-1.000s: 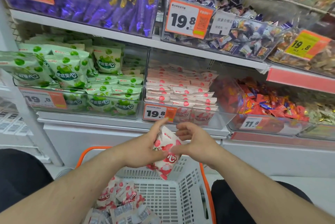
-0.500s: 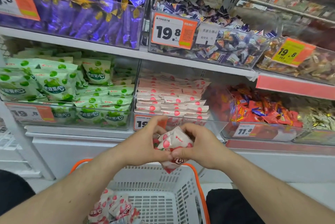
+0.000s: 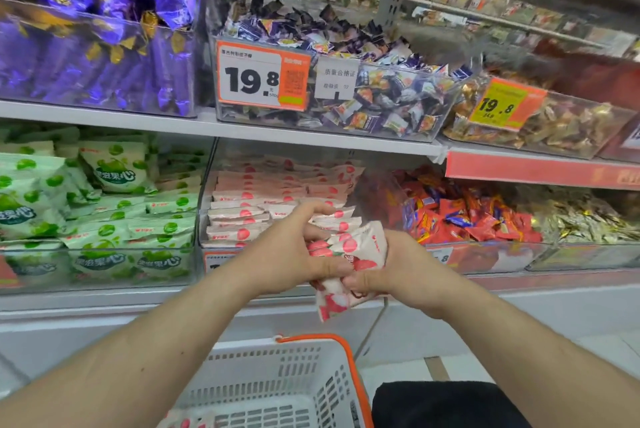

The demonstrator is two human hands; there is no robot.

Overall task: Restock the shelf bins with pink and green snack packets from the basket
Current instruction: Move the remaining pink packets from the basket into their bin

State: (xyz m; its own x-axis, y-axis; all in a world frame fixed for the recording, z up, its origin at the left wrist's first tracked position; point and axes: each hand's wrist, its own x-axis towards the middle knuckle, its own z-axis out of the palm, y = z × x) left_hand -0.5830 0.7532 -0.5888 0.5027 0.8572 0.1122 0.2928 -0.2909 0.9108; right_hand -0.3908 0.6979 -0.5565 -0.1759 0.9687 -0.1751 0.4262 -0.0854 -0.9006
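- Fingers [image 3: 332, 268] of left hand [image 3: 291, 251] and right hand [image 3: 398, 271] curled round pink packets [image 3: 356, 251].
- Held before the pink bin [image 3: 277, 205], above the basket [image 3: 277, 382].
- Green packets [image 3: 104, 205] in the bin just left.

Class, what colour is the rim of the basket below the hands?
Orange: the basket is white with an orange rim, seen in the head view.

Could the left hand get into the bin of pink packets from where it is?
Probably yes: the left hand is right before the pink bin, open-topped, but it's helping hold pink packets.
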